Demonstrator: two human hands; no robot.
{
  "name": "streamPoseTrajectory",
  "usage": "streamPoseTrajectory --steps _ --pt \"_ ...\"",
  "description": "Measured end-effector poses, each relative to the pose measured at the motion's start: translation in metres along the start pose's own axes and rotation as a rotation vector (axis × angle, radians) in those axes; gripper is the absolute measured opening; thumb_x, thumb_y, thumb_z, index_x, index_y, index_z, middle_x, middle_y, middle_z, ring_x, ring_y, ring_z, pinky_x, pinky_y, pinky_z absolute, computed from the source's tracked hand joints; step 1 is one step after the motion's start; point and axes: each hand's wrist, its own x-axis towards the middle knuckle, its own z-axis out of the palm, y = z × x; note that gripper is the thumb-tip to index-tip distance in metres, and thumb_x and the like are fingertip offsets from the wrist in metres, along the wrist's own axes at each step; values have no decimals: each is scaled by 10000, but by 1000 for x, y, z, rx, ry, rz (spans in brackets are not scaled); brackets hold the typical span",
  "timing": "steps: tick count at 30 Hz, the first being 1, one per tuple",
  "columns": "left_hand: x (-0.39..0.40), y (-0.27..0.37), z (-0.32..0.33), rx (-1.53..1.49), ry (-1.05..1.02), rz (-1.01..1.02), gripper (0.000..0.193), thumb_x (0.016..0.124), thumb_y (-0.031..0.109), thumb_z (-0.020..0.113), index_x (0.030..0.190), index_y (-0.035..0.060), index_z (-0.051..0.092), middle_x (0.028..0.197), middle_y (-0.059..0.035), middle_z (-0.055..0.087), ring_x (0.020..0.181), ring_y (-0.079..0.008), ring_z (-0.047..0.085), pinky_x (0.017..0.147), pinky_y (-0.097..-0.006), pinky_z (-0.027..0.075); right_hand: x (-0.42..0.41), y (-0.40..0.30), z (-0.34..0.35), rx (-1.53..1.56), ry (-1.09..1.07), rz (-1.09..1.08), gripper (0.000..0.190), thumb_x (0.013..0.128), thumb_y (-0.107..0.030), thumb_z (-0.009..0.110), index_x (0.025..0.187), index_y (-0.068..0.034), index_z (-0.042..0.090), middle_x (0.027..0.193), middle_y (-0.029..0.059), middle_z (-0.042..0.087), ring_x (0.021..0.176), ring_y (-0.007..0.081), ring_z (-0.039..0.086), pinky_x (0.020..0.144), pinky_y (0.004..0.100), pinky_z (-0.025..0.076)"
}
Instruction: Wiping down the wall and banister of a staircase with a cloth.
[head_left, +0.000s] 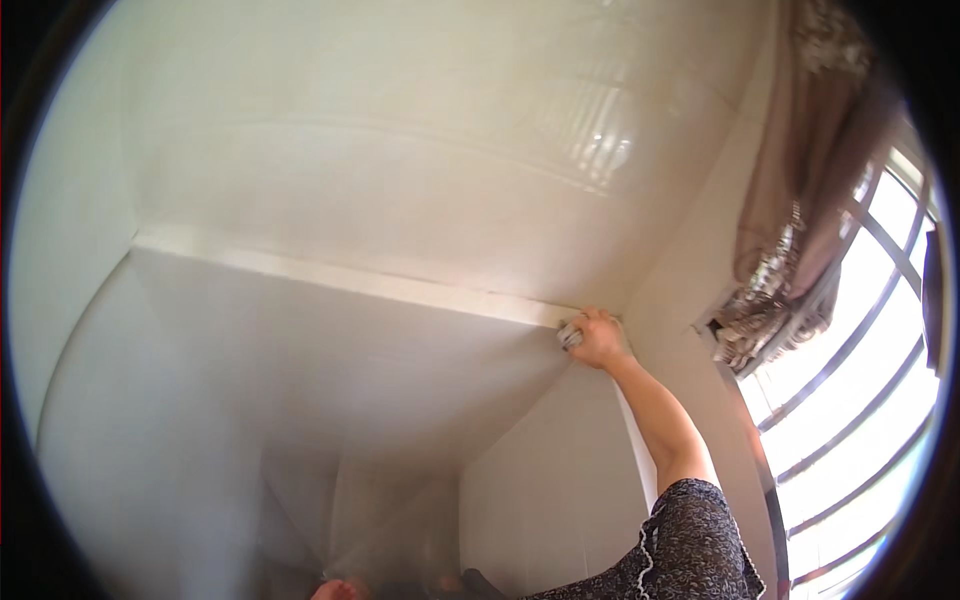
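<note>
My right hand (601, 341) reaches out to the right end of a narrow pale ledge (360, 281) along the wall. Its fingers are curled around a small crumpled grey-white cloth (569, 336), pressed at the corner where the ledge meets the side wall. Only part of the cloth shows past the fingers. At the bottom edge is a small, blurred part of what looks like my left hand (335, 591); most of it is cut off, and its grip cannot be made out.
Above the ledge rises a glossy pale wall (337, 180) with window reflections. Below it is a smooth grey-white panel (300, 352). On the right, a gathered brown curtain (810, 187) with shiny trim hangs beside a bright window with dark bars (840, 442). The lower middle is blurred.
</note>
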Motion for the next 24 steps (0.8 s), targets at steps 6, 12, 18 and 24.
streamPoseTrajectory --steps 6,12,18,24 --pt "-32 0 -1 220 156 -153 194 926 209 602 1003 36 644 882 -46 647 797 -204 625 757 -366 523 62 119 -77 728 858 708 586 751 -388 758 1140 21 601 1146 200 592 1120 305 558 932 399 451" --pt "-61 -5 -29 4 61 -11 179 953 201 554 919 53 650 835 -42 662 726 -177 605 661 -333 503 190 65 -120 460 1214 1282 571 810 -515 658 1172 -74 622 1206 181 560 1158 396 483 874 513 454" --pt "-57 20 2 60 -3 -66 193 944 222 567 892 66 667 807 -52 673 725 -188 638 647 -336 530 222 -109 -57 116 1119 56 432 708 -278 685 1125 -173 636 1257 176 542 1179 384 475 922 563 377" --pt "-57 33 56 186 306 84 158 916 215 614 896 69 673 840 -45 680 807 -193 650 734 -313 528 132 -123 28 123 235 -514 496 593 -194 762 1070 -230 631 1342 19 473 1278 284 408 944 499 387"
